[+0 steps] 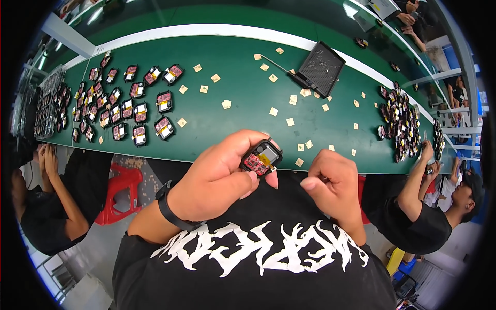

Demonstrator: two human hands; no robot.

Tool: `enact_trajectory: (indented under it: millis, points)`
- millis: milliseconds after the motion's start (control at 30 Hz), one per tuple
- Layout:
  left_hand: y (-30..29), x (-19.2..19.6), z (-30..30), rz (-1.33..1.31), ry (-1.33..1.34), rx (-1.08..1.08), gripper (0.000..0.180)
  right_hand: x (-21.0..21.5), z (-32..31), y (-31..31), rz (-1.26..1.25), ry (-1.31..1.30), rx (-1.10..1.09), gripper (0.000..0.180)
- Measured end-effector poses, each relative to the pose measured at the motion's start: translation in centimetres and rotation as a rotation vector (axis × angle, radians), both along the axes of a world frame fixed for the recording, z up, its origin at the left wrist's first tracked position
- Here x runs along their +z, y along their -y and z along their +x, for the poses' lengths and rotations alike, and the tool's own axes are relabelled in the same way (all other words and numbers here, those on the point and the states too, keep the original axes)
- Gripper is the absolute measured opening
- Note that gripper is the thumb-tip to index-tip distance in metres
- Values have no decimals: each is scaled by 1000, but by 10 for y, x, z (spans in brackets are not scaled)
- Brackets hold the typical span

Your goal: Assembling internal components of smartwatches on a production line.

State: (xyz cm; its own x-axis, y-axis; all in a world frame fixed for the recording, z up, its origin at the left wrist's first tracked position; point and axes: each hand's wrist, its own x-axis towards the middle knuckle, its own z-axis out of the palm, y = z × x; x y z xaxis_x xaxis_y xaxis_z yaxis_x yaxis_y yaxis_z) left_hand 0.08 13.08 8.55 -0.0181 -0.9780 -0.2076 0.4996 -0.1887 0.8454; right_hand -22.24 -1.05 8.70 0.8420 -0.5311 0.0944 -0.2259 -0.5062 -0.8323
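Note:
My left hand [209, 181], with a black band on its wrist, grips a small black device housing [261, 157] between thumb and fingers, above the table's near edge. The open side faces up and shows a red circuit board, a silvery block and yellow tape. To its right, apart from the housing, is my right hand [335, 181], its fingers curled in and the thumb against them. Whatever those fingers may hold is hidden.
Small beige squares [226, 104] lie scattered over the green table [232, 67]. Similar housings [140, 111] stand at left, more [400, 121] at right. A black tray [321, 67] sits at the back. People [413, 201] work on both sides, near a red stool [121, 191].

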Motion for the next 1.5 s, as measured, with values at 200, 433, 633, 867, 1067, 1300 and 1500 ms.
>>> enact_trajectory:
  millis: [200,433,633,867,1067,1300,1500]
  points:
    - [-4,12,4,-10,174,-65,46,15,8,-14,-48,24,-51,15]
    - [-6,14,6,-71,287,-76,44,39,13,3,-680,108,222,29]
    - [-5,10,13,-101,377,-130,44,44,21,3,-905,138,251,26]
    - [-3,13,15,-65,375,-187,47,46,27,-1,-1034,137,313,21]
    - [-1,10,15,-121,503,-201,46,46,32,-1,-940,144,382,21]
    - [0,11,15,-86,474,-266,45,42,28,1,-848,172,420,22]
    - [-1,7,14,-109,470,-264,44,42,28,2,-778,168,485,19]
